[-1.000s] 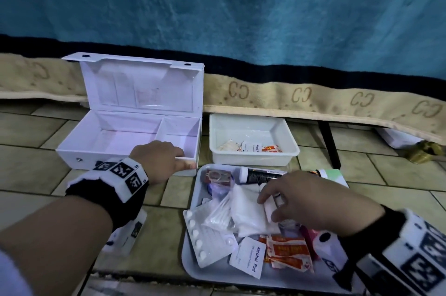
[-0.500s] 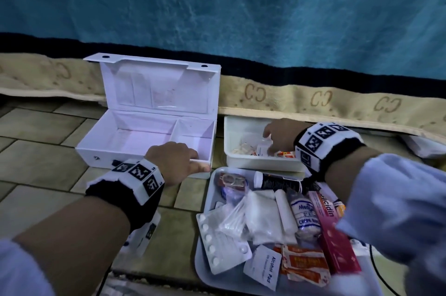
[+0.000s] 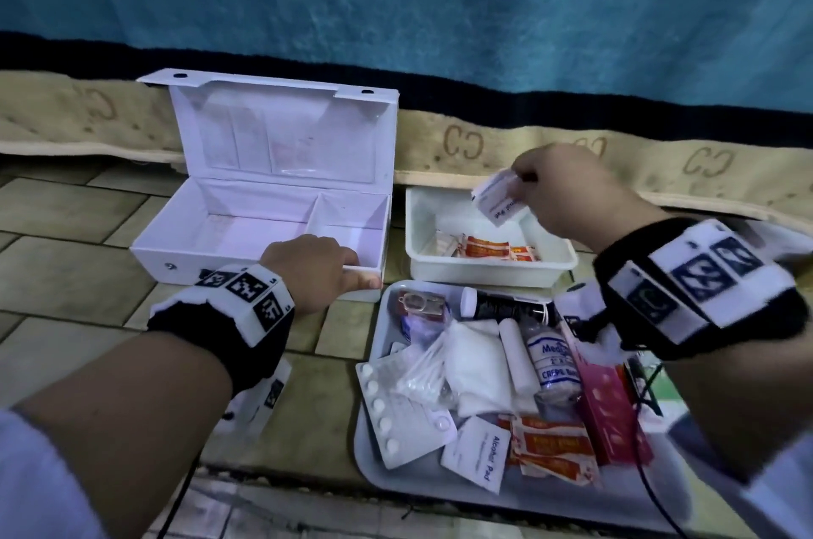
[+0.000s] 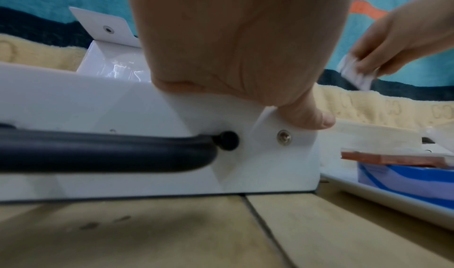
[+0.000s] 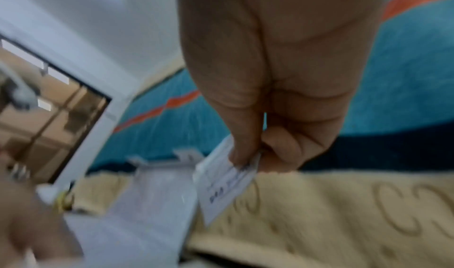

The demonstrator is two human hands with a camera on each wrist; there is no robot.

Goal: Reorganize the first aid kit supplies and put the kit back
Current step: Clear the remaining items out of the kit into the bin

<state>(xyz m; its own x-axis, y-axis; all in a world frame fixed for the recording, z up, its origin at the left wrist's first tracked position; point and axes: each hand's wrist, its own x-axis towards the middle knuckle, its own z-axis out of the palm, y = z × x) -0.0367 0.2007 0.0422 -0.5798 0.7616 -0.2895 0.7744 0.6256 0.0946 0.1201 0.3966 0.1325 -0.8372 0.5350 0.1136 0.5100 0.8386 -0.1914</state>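
Head view: the right hand [image 3: 567, 195] is now lifted above the white tub [image 3: 492, 270], pinching a few white sachets [image 3: 499, 197] between thumb and fingers; half a second ago it was down inside the tub among the packets. The right wrist view shows the same pinch, thumb on one face of the sachets [image 5: 228, 183] and curled fingers [image 5: 292, 150] on the other. Red-and-white packets [image 3: 492, 250] lie in the tub below.

The left hand [image 3: 310, 270] stays on the front rim of the open kit [image 3: 246, 230], as before; in the left wrist view its fingers are hooked over the rim and the thumb [image 4: 309, 117] presses on the front wall, so it grips the kit [image 4: 123, 105]. Both compartments hold nothing, and the lid stands upright.

The tray [image 3: 396, 477] in front of the tub carries the same heap: pill strips [image 3: 396, 415], swabs [image 3: 424, 371], gauze [image 3: 477, 367], a crepe roll [image 3: 550, 362], a pink box [image 3: 611, 411], plasters [image 3: 554, 450] and one alcohol pad [image 3: 477, 452].
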